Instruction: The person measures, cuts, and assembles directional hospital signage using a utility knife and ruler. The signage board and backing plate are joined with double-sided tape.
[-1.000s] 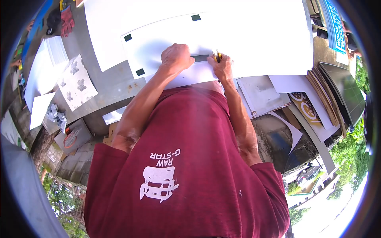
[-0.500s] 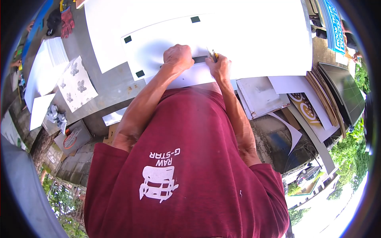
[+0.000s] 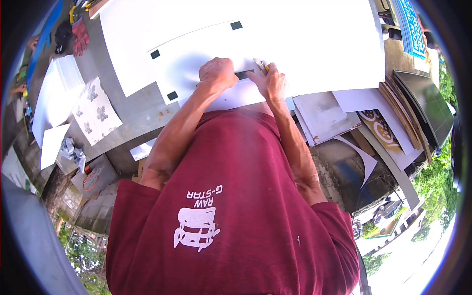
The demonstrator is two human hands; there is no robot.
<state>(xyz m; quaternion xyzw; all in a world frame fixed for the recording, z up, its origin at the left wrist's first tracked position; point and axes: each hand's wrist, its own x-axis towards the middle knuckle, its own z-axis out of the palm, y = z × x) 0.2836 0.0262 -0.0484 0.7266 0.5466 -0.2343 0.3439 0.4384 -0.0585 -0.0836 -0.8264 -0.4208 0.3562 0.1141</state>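
My left hand [image 3: 218,74] is closed in a fist low on a bright white sheet [image 3: 295,39], over a dark strip [image 3: 244,74]. The strip comes out from under it on the right, and the fingertips are hidden. In my right hand [image 3: 272,84] is a utility knife [image 3: 265,66] with some yellow on it, pointing away from me. The right thumb reaches to the strip's right end. Around my hands lies a smaller white panel [image 3: 169,73], with a dark green square [image 3: 236,25] and others like it near its edges.
Red gloves [image 3: 79,37] lie at the far left of the grey table [image 3: 142,110]. A patterned sheet [image 3: 97,110] and white sheets [image 3: 59,93] are nearer. Boards [image 3: 400,115] and a dark panel [image 3: 425,108] lean at right, below blue lettered signs [image 3: 410,29].
My right thumb has stretched left to the dark strip, and the knife has tilted slightly. My left hand stays on the strip. The whole view has shifted a little.
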